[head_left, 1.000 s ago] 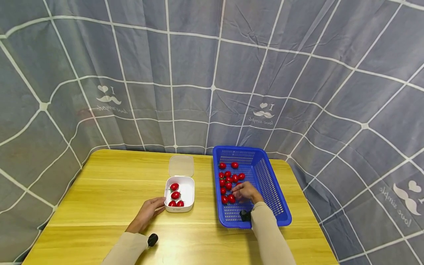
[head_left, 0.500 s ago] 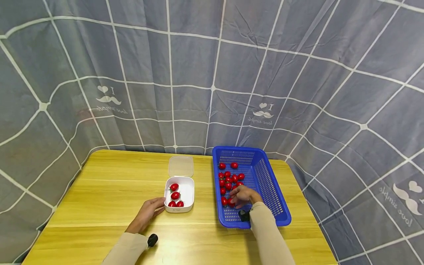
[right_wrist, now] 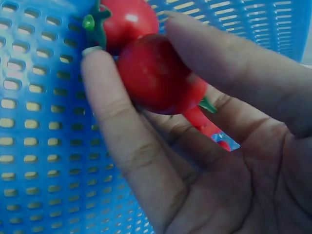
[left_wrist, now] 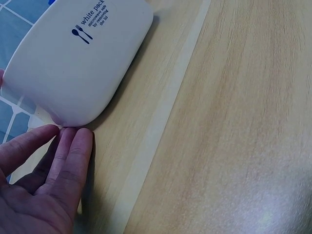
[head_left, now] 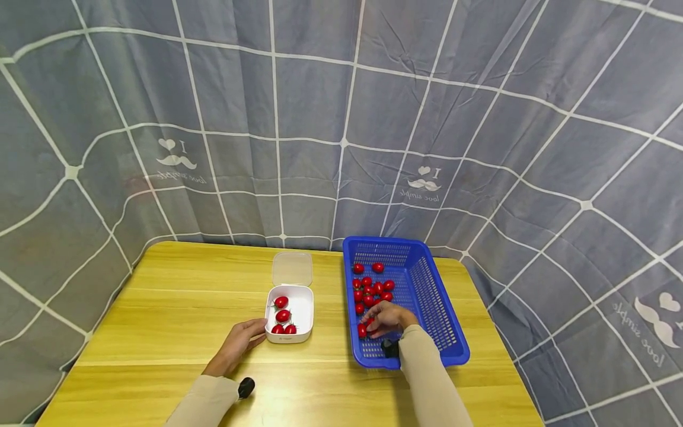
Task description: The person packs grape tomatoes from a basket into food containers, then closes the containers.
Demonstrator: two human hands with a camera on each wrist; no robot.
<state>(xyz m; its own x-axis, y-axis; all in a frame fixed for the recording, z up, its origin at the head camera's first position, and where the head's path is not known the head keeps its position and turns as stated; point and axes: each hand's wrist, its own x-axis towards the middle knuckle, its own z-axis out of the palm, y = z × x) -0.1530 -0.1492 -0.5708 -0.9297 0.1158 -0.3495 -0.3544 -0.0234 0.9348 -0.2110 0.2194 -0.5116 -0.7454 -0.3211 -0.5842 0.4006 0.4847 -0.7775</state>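
We take the blue basket (head_left: pixel 427 296) as our landmark: it stands on the wooden table (head_left: pixel 176 308) at its right end, with loose cherry tomatoes (head_left: pixel 372 287) lying along its left inner side. Our right hand (head_left: pixel 386 318) is inside the basket near its front left corner, thumb and fingers (right_wrist: pixel 122 131) curled round a cherry tomato (right_wrist: pixel 156 75) and pinching it; a second tomato (right_wrist: pixel 127 22) with a green stalk lies just beyond it on the basket floor. Left of the basket, just beside it, sits the white container (head_left: pixel 290 311) with four tomatoes in it, and its clear lid (head_left: pixel 291 268) lies behind it. Our left hand (head_left: pixel 238 341) rests on the table at the container's front left corner, fingers (left_wrist: pixel 73 156) straight and relaxed, fingertips touching its wall, holding nothing.
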